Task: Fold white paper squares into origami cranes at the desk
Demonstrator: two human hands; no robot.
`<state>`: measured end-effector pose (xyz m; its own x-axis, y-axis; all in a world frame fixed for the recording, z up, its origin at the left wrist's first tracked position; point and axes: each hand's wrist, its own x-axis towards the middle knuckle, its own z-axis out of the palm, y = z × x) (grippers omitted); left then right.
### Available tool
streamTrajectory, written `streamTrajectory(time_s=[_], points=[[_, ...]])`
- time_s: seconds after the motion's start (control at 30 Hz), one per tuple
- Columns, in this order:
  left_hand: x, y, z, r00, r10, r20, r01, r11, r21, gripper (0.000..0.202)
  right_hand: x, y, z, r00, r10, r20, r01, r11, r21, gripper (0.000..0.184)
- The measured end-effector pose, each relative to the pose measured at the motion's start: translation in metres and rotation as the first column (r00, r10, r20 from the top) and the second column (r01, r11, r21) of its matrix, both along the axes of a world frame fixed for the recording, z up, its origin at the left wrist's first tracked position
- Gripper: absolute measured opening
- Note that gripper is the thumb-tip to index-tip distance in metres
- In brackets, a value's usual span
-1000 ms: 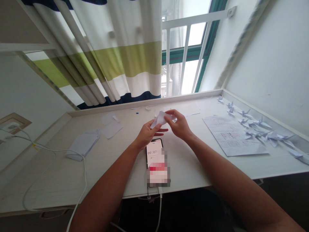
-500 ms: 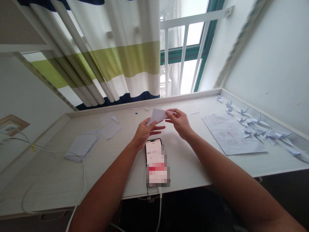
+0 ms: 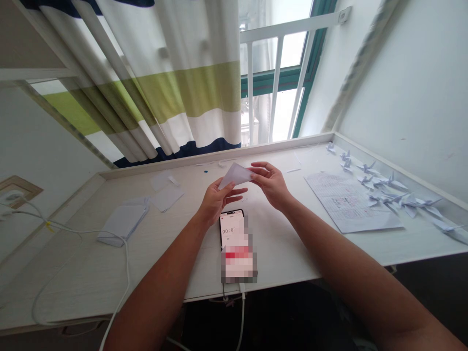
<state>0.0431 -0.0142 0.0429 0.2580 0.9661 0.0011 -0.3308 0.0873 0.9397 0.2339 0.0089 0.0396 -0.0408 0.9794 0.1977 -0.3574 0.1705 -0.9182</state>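
A folded sheet of white paper (image 3: pixel 236 174), triangular in outline, is held up above the desk between both hands. My left hand (image 3: pixel 215 199) pinches its lower left part, thumb on top and the other fingers stretched out below. At the paper's right corner, my right hand (image 3: pixel 268 183) grips with thumb and fingertips. Just below the hands a phone (image 3: pixel 234 229) lies on the desk, showing a timer; part of its screen is blurred out.
Several folded paper cranes (image 3: pixel 387 181) line the right side beside a written sheet (image 3: pixel 343 204). A stack of paper (image 3: pixel 122 222) and loose sheets (image 3: pixel 168 195) lie on the left. A white cable (image 3: pixel 126 263) crosses the desk's (image 3: pixel 153 248) left part.
The paper has turned slightly and now looks more like a triangle. My right hand's fingers have shifted on its right corner. My left hand keeps its hold.
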Motion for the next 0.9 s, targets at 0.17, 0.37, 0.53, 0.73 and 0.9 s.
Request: streamTrajectory(time_s=[0.17,0.37,0.53,0.73,0.9], points=[[-0.0003,-0.0006,0.0010,1.000,-0.019,-0.017,0.019,1.000,-0.016,0.042,-0.0001,0.0003,-0.0009,1.000,-0.005,0.007,0.005,1.000,0.014,0.037],[-0.0023,0.0009,0.0000,0.999,-0.030,0.022,0.031,0.999,-0.020,0.041,0.0001,0.0000,0.0001,1.000,-0.010,-0.009,0.010,0.999,0.033,0.042],[-0.0023,0.0021,-0.0016,0.997,-0.008,0.081,0.010,1.000,-0.022,0.042,-0.0024,-0.0043,0.0052,0.999,0.009,-0.044,-0.006,0.998,0.066,0.045],[-0.0041,0.0005,0.0003,0.998,-0.061,0.034,0.062,0.998,-0.023,0.044,-0.0031,-0.0048,0.0065,0.998,-0.030,-0.052,0.033,0.997,0.076,0.043],[-0.0077,0.0032,-0.0008,0.998,-0.051,-0.044,0.051,0.999,-0.013,0.053,0.0001,-0.0040,0.0084,0.999,-0.048,0.007,0.047,0.993,0.105,0.038]])
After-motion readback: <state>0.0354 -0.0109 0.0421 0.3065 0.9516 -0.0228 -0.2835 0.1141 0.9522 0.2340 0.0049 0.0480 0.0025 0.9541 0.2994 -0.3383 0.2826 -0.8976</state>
